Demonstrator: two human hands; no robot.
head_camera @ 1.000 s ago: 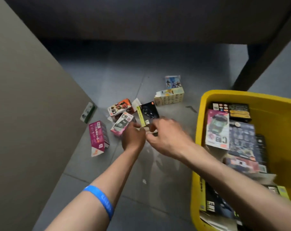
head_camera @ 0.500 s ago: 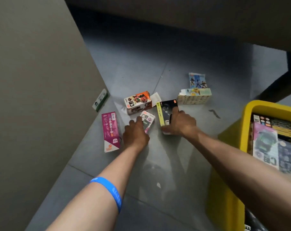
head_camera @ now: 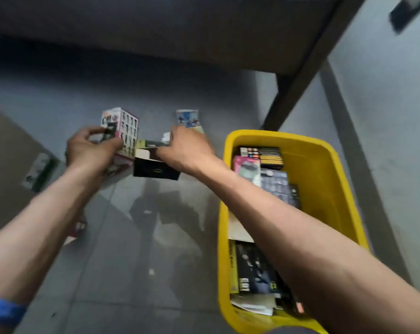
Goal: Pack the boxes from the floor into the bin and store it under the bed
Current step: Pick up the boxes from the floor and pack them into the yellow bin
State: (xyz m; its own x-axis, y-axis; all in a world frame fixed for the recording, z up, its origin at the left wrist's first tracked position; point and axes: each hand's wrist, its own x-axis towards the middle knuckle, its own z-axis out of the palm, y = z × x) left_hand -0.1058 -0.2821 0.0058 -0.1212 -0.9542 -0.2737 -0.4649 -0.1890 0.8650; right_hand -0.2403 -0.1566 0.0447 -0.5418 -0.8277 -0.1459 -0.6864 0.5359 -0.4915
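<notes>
The left hand (head_camera: pixel 93 150) grasps a light pink-and-white cardboard box (head_camera: pixel 124 131) by its sides, while at three o'clock the right hand's (head_camera: pixel 187 148) fingers (head_camera: pixel 165 153) clench a stiff black carton (head_camera: pixel 156 168), both bound for the yellow plastic bin (head_camera: pixel 334 169).

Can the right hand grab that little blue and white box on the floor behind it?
Probably yes. The blue and white box lies on open floor just past the right hand, nothing between them. But that hand already holds a black box, so it likely needs to drop that in the yellow bin first.

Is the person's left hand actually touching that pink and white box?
Touching. In the head view the left hand has its fingers wrapped around the lower part of the pink and white box, lifted off the floor.
</notes>
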